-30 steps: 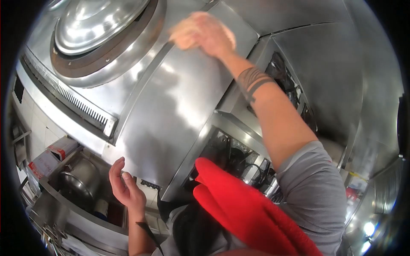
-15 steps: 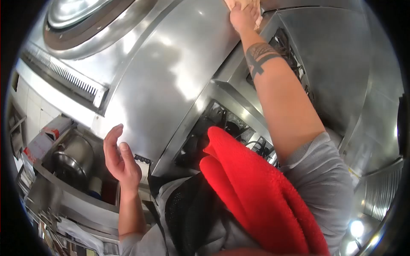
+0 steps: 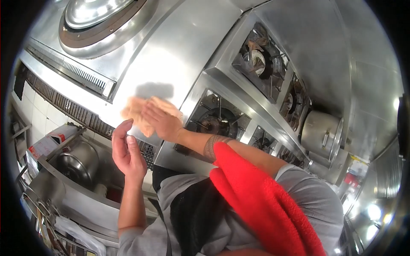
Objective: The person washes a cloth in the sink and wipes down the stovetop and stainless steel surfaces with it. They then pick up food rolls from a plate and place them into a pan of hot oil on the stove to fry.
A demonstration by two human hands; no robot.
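My right hand (image 3: 163, 122) presses a peach-coloured cloth (image 3: 146, 112) against the shiny steel counter (image 3: 179, 47), near its front edge. The fingers lie over the bunched cloth. My left hand (image 3: 129, 154) is raised in the air beside the cloth, with its fingers curved, its thumb apart and nothing in it. A red towel (image 3: 265, 196) hangs over my right shoulder and down across the upper right arm.
Gas burners (image 3: 215, 121) adjoin the counter on the right, with a large steel pot (image 3: 321, 132) beyond. A round lid (image 3: 96, 12) covers an opening at upper left. A metal pot (image 3: 77, 164) sits in a sink-like basin at left.
My right hand has swept the cloth from the counter's far end back towards me, near my left hand. My left hand has barely moved. The view has shifted slightly.
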